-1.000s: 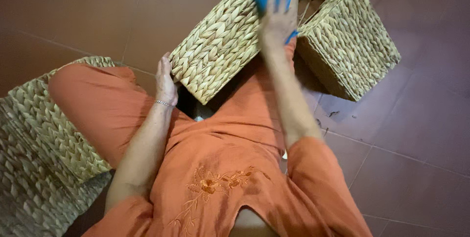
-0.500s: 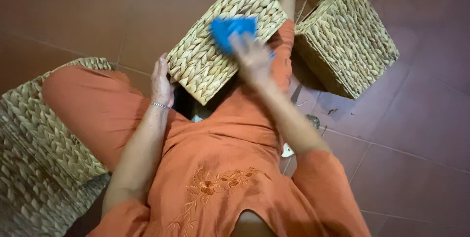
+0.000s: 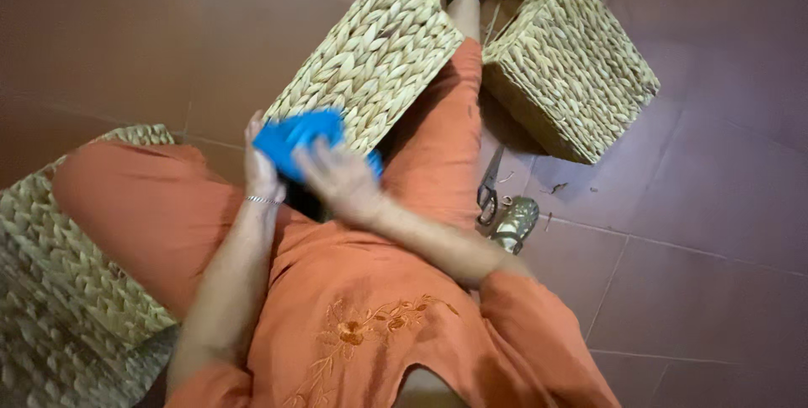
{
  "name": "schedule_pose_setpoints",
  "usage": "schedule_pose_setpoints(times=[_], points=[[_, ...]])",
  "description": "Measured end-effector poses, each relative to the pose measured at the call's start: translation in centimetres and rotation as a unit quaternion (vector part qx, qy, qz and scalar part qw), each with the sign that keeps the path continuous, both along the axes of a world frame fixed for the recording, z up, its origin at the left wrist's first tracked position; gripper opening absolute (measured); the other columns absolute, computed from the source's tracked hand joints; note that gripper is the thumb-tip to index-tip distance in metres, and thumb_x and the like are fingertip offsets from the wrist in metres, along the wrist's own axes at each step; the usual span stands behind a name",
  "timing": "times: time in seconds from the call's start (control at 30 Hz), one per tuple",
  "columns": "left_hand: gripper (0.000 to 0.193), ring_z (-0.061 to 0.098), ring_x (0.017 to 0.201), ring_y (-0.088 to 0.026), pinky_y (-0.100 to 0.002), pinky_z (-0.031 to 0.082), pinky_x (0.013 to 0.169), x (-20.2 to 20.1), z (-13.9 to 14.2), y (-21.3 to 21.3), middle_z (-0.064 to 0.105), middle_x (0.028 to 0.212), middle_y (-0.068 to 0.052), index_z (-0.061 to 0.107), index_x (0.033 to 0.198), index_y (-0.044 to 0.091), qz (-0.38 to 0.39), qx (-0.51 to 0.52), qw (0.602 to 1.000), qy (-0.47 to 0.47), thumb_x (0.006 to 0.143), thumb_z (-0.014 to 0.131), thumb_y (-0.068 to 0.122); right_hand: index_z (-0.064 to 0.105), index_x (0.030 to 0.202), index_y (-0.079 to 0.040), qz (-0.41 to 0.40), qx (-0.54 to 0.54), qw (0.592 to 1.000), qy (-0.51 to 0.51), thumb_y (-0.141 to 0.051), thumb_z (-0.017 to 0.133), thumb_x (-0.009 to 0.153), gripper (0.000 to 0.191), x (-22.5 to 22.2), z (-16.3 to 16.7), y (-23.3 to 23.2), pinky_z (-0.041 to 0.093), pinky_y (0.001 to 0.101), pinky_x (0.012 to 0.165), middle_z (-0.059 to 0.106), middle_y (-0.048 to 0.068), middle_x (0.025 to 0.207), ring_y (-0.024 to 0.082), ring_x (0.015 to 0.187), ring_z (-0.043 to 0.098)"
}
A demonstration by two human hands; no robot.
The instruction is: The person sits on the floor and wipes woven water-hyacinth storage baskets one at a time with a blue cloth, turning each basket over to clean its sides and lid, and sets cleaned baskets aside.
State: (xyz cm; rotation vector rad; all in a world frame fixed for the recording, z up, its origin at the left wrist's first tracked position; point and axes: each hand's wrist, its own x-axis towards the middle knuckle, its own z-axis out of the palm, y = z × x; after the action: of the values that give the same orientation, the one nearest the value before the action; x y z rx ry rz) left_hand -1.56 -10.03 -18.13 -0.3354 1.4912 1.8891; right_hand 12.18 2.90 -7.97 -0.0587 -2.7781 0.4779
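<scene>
Head view: right hand (image 3: 337,179) presses blue cloth (image 3: 295,137) on woven basket (image 3: 370,63).

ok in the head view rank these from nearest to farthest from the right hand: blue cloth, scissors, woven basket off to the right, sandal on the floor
1. blue cloth: under the right hand, touching it, on the basket across the lap.
2. scissors: on the floor right of the leg.
3. sandal: just beyond the scissors; the two are nearly too close to call.
4. woven basket: upper right, farthest.

A crumpled bright blue cloth (image 3: 296,140) presses against the near end of a pale woven rectangular basket (image 3: 370,63), which lies tilted across the person's orange-clad lap, its far end pointing away and right.
</scene>
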Motion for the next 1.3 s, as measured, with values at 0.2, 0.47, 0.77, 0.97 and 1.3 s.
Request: schedule_pose_setpoints(times=[0.2, 0.47, 0.77, 0.97, 1.3], points=[[0.064, 0.055, 0.134, -0.022, -0.039, 0.046, 0.113, 0.7, 0.9, -0.3, 0.052, 0.151, -0.011, 0.046, 0.151, 0.010, -0.005, 0.087, 0.996, -0.022, 0.104, 0.048, 0.053, 0.053, 0.144, -0.012, 0.008, 0.019, 0.999, 0.034, -0.018, 0.073, 0.079, 0.068, -2.4, -0.1, 5.4, 0.051, 0.0446, 0.070, 0.056, 0.019, 0.128, 0.035, 0.104, 0.059], [0.065, 0.048, 0.139, -0.025, -0.044, 0.044, 0.114, 1.5, 0.8, -1.5, 0.046, 0.154, -0.013, 0.034, 0.154, 0.007, -0.070, -0.057, 0.993, 0.076, 0.106, 0.053, 0.047, 0.048, 0.145, -0.018, -0.305, 0.100, 0.946, 0.037, -0.013, 0.070, 0.074, 0.075, -7.3, -0.2, 18.6, 0.054, 0.0482, 0.075, 0.058, 0.014, 0.122, 0.036, 0.105, 0.056], [0.063, 0.057, 0.133, -0.023, -0.042, 0.050, 0.110, 1.2, 1.0, -2.6, 0.055, 0.145, -0.010, 0.043, 0.150, 0.008, -0.045, -0.003, 0.999, 0.011, 0.108, 0.039, 0.055, 0.045, 0.152, -0.005, -0.041, 0.034, 0.993, -0.106, -0.005, 0.064, 0.088, 0.067, 0.5, 1.0, -0.1, 0.048, 0.0316, 0.061, 0.054, 0.022, 0.123, 0.029, 0.100, 0.053], [0.056, 0.063, 0.125, -0.023, -0.043, 0.056, 0.101, 0.2, 1.5, -2.9, 0.059, 0.141, -0.007, 0.046, 0.147, 0.009, -0.068, -0.024, 0.997, 0.040, 0.110, 0.044, 0.051, 0.048, 0.151, -0.013, -0.004, 0.006, 1.000, 0.016, -0.010, 0.067, 0.091, 0.063, 3.3, 0.4, 1.2, 0.052, 0.0338, 0.065, 0.059, 0.016, 0.125, 0.025, 0.098, 0.058], [0.061, 0.068, 0.126, -0.027, -0.043, 0.061, 0.097, -0.5, 1.4, -3.3, 0.060, 0.147, -0.014, 0.046, 0.150, 0.005, -0.099, -0.129, 0.978, 0.129, 0.113, 0.035, 0.052, 0.044, 0.150, -0.012, -0.375, 0.101, 0.922, 0.009, -0.007, 0.067, 0.087, 0.067, -3.7, -0.9, 16.1, 0.054, 0.0441, 0.074, 0.056, 0.014, 0.117, 0.034, 0.106, 0.056]])
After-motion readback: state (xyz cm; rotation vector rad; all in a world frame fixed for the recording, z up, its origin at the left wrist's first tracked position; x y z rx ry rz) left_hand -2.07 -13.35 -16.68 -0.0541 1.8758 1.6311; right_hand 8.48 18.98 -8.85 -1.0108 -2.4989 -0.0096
